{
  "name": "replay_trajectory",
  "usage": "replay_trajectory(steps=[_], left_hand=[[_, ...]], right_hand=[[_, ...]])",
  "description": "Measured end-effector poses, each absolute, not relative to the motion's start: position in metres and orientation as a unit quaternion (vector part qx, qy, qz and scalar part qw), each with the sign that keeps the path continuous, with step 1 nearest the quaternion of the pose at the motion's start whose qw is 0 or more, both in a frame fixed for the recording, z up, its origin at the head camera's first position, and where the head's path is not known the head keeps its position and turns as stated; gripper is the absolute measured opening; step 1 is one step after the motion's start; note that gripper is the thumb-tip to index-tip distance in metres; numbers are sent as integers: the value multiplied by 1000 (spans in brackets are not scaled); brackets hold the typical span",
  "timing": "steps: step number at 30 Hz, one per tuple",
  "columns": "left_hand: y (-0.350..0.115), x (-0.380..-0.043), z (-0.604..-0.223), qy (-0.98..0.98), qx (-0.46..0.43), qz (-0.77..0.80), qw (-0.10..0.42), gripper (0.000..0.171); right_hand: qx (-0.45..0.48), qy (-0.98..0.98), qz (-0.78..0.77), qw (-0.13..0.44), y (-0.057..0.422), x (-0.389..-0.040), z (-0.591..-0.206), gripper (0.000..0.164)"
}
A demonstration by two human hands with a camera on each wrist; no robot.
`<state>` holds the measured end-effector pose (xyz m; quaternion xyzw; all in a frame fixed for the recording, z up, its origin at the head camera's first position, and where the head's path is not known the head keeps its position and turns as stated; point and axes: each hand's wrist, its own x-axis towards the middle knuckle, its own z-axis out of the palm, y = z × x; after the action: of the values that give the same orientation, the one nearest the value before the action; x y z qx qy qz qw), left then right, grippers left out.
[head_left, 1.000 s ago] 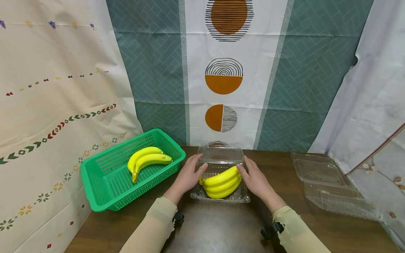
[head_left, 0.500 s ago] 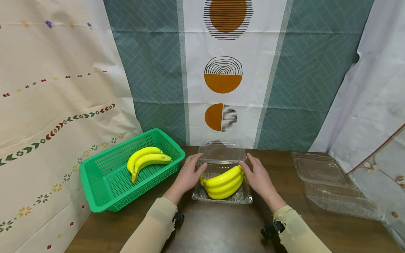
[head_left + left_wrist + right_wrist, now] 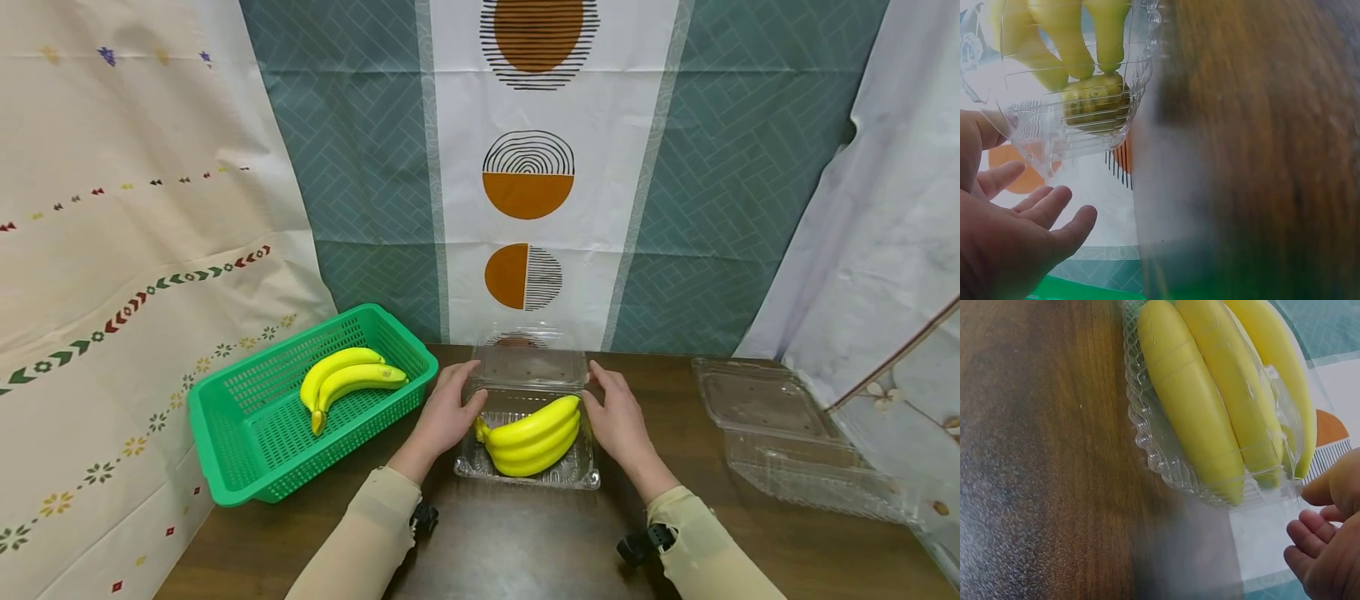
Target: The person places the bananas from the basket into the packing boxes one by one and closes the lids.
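banana bunch in an opened clear clamshell, near the middle of the tabletop's back edge; lid tilted up behind. left hand and right hand flank it, fingers loosely apart, thumbs at its sides. green basket at back left corner, smaller bunch inside. spare clamshell, opened, along right edge.

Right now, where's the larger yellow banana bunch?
In the head view, the bunch lies in the clear plastic container, between left hand and right hand, right of the green plastic basket.
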<state>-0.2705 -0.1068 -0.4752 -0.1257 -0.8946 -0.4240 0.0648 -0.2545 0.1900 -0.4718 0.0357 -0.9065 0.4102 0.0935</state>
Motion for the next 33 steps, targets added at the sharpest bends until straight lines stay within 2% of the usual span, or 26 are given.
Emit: replay_trajectory(steps=[15, 33], left_hand=[[-106, -271, -477, -885, -128, -442, 66, 63], [-106, -272, -476, -868, -121, -478, 55, 81]], right_hand=[[37, -904, 412, 107, 192, -256, -476, 72], [38, -897, 425, 116, 193, -256, -480, 69]])
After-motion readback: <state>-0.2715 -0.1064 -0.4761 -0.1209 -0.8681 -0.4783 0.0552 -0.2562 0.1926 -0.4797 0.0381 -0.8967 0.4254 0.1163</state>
